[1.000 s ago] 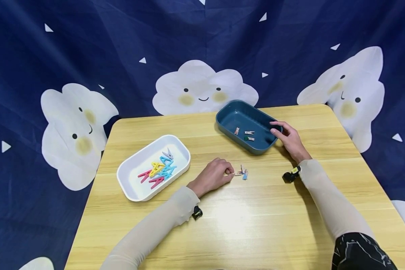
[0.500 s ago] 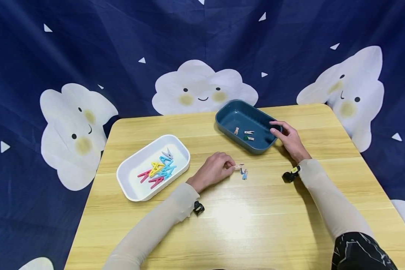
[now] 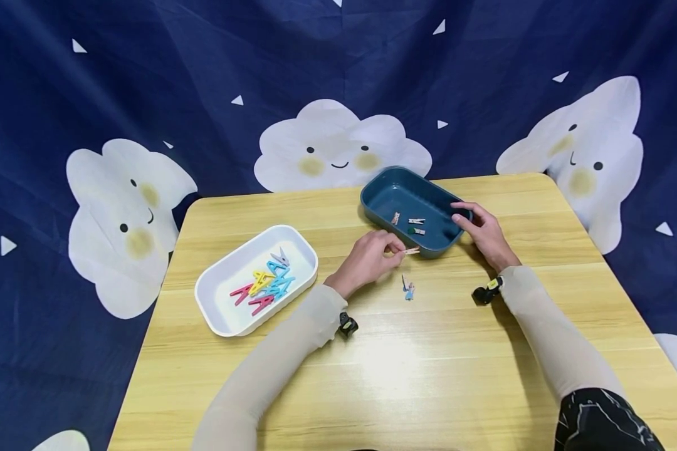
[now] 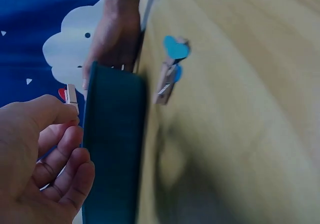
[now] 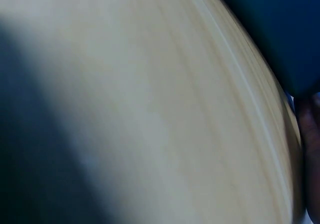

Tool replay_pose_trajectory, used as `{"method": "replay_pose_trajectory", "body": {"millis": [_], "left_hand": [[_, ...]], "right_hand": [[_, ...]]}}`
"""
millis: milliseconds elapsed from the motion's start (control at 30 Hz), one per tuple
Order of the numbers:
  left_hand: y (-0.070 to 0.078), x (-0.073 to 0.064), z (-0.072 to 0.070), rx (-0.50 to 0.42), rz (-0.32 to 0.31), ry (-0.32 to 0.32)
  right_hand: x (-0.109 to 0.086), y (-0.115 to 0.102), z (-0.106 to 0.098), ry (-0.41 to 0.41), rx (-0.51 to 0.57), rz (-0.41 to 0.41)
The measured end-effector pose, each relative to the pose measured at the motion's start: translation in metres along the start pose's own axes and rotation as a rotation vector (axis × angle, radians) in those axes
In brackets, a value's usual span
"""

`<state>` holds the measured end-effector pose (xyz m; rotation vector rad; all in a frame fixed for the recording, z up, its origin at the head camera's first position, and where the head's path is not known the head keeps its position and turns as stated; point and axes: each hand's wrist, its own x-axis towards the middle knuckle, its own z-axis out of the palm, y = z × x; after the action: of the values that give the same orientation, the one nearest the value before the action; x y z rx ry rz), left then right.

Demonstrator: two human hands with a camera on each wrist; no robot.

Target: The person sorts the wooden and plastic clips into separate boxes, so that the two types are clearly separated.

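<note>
My left hand [image 3: 370, 258] pinches a small wooden clothespin [image 4: 71, 96] with a red heart between thumb and forefinger. It is at the near side of the dark teal bin [image 3: 372, 188], close to the rim. My right hand [image 3: 488, 241] grips the bin's right end, with fingertips over the rim. Inside the bin lie three small clothespins [image 3: 416, 221]. On the table below the left hand is a small wooden clothespin [image 4: 164, 84] with blue hearts; I cannot tell whether a second overlaps it. In the right wrist view, only part of the right hand [image 5: 312, 149] shows.
A white bin [image 3: 217, 307] at the left holds several larger plastic clothespins [image 3: 273, 279] in red, yellow, blue and grey. Both bins stand on a wooden table [image 3: 429, 376]. A dark blue cloth with clouds [image 3: 338, 62] hangs behind the table's far edge.
My left hand has lifted a clothespin off the table pile and carried it up and right to the teal bin's near rim. The right hand has stayed on the bin.
</note>
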<state>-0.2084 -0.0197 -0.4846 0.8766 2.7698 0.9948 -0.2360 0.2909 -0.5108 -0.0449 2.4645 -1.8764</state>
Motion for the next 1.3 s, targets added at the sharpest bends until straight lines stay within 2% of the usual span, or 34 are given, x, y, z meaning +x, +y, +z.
{"method": "replay_pose_trajectory", "body": {"millis": [233, 533, 733, 900, 1167, 1300], "left_hand": [[0.001, 0.020, -0.007, -0.013, -0.038, 0.030], [0.003, 0.052, -0.013, 0.008, -0.001, 0.064], [0.002, 0.076, -0.013, 0.079, -0.006, 0.084], [-0.001, 0.088, -0.012, 0.133, -0.040, 0.078], [-0.010, 0.101, -0.005, 0.177, -0.083, 0.059], [-0.013, 0.108, 0.000, 0.197, -0.126, 0.034]], "right_hand": [[0.001, 0.001, -0.001, -0.010, -0.030, -0.006], [0.000, 0.002, -0.002, -0.006, -0.018, 0.003], [0.010, 0.023, -0.005, 0.016, -0.016, -0.003], [0.018, 0.034, -0.005, 0.029, -0.021, -0.040], [0.004, 0.004, -0.001, 0.004, -0.015, -0.017], [0.003, 0.004, 0.000, 0.007, -0.007, -0.016]]}}
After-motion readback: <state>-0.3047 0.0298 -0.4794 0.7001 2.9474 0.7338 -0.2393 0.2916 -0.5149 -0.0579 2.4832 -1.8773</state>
